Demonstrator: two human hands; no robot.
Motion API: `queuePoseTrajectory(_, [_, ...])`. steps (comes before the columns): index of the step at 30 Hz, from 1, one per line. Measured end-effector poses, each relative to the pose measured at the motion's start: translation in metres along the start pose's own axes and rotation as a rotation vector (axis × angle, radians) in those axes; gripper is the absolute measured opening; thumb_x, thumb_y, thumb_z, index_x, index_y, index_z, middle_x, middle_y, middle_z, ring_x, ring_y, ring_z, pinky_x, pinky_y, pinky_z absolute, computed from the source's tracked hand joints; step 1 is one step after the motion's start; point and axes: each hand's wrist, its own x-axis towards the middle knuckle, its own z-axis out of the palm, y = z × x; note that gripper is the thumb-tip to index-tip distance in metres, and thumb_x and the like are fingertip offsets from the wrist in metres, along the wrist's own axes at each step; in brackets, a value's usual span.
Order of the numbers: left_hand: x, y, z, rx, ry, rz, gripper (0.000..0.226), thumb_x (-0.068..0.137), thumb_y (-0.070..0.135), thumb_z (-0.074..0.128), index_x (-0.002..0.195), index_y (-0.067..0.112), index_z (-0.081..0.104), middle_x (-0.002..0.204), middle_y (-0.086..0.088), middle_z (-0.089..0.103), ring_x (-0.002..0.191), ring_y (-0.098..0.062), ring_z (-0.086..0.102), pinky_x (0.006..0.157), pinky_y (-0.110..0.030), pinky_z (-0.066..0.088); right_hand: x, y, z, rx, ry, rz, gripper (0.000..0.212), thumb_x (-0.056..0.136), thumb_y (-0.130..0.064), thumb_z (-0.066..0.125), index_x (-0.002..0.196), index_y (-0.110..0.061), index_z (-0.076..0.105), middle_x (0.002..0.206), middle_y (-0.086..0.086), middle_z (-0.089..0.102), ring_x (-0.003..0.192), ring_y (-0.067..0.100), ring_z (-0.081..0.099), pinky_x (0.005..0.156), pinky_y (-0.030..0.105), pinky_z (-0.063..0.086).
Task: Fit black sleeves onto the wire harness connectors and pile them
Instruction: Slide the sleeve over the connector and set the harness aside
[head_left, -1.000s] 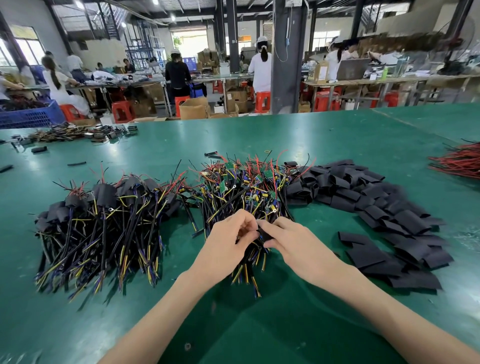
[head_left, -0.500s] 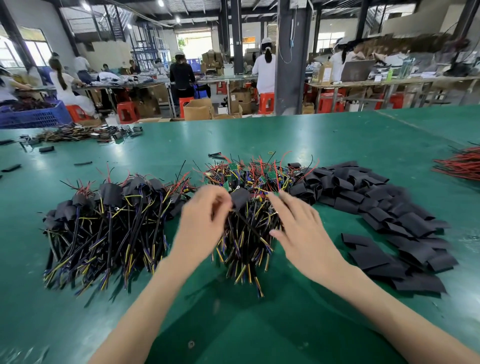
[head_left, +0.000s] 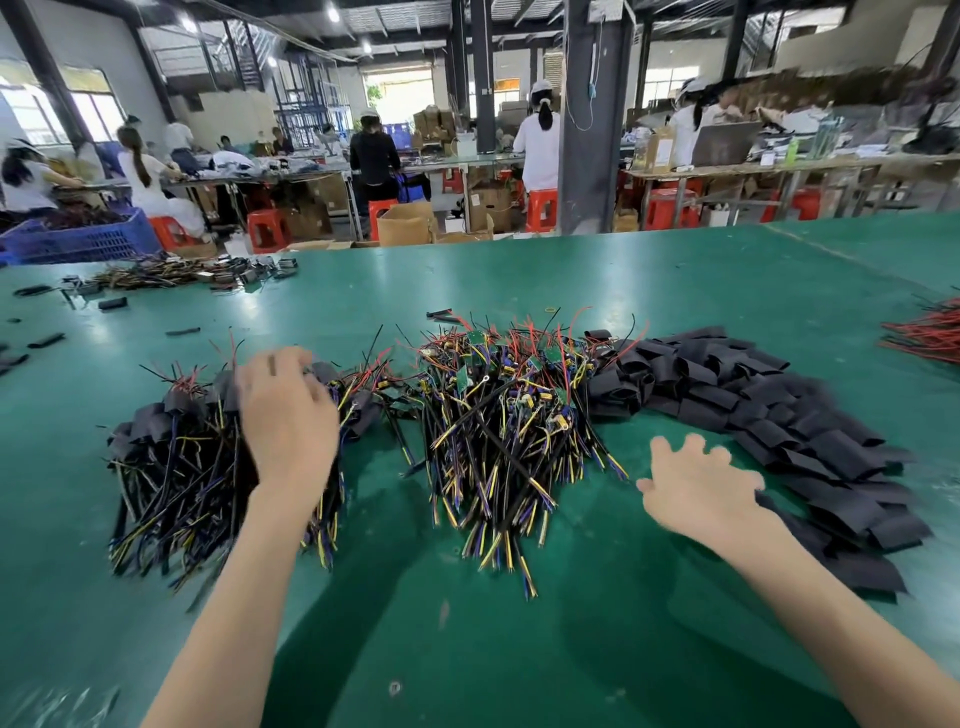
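Tabletop (head_left: 467, 649) nearest me is green mat, and both my forearms reach up across it. My right hand (head_left: 696, 483) hovers low, palm down, fingers spread and holding nothing, just beside the near edge of the sleeves (head_left: 779, 410). I judge it sits there to pick the next black sleeve.

My left hand (head_left: 288, 421) is over the done pile (head_left: 171, 457), knuckles up, fingers bent toward the sleeved ends at the pile's far side. It is blurred, so I cannot tell whether it pinches a harness or holds nothing. From its position I take this to be the piling step.

The three heaps lie in a row that suits the work: flat sleeves on the right, bare harnesses (head_left: 509, 415) in the middle between my hands, finished ones on the left. Loose wire ends point toward me and connector ends away, so each hand has a short reach to its own stock. The middle heap shows many small green boards uncovered, so I judge plenty remains.

Farther off, red wires (head_left: 924, 332) lie at the right edge, well apart. Another heap (head_left: 171, 275) sits far left, with a blue crate (head_left: 78, 239) beyond it, and people work at benches behind.
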Motion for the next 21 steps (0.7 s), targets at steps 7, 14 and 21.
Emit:
queuePoseTrajectory(7, [-0.017, 0.054, 0.051, 0.234, -0.68, 0.027, 0.019, 0.087, 0.003, 0.051, 0.104, -0.003, 0.055, 0.104, -0.022, 0.063, 0.098, -0.037, 0.059, 0.073, -0.038, 0.046, -0.003, -0.003, -0.002, 0.079, -0.003, -0.13, 0.035, 0.093, -0.024, 0.046, 0.124, -0.012, 0.039, 0.124, 0.012, 0.041, 0.118, 0.031, 0.039, 0.092, 0.046, 0.044])
queuePoseTrajectory(14, [-0.013, 0.058, 0.068, 0.213, -0.674, -0.067, 0.029, 0.084, -0.003, 0.054, 0.112, -0.006, 0.048, 0.112, -0.025, 0.059, 0.108, -0.04, 0.056, 0.082, -0.04, 0.047, -0.003, -0.004, -0.002, 0.142, -0.031, -0.202, 0.05, 0.08, -0.009, 0.046, 0.129, -0.012, 0.033, 0.12, 0.013, 0.039, 0.116, 0.031, 0.033, 0.094, 0.042, 0.041])
queuePoseTrajectory(21, [0.021, 0.038, 0.051, -0.527, -0.641, -0.678, 0.011, 0.079, -0.013, 0.041, 0.085, -0.007, 0.047, 0.073, -0.017, 0.045, 0.056, -0.023, 0.042, 0.051, -0.03, 0.029, -0.001, -0.001, 0.0, 0.11, -0.013, -0.23, 0.05, 0.081, -0.004, 0.044, 0.129, -0.011, 0.032, 0.117, 0.014, 0.041, 0.112, 0.031, 0.037, 0.087, 0.037, 0.038])
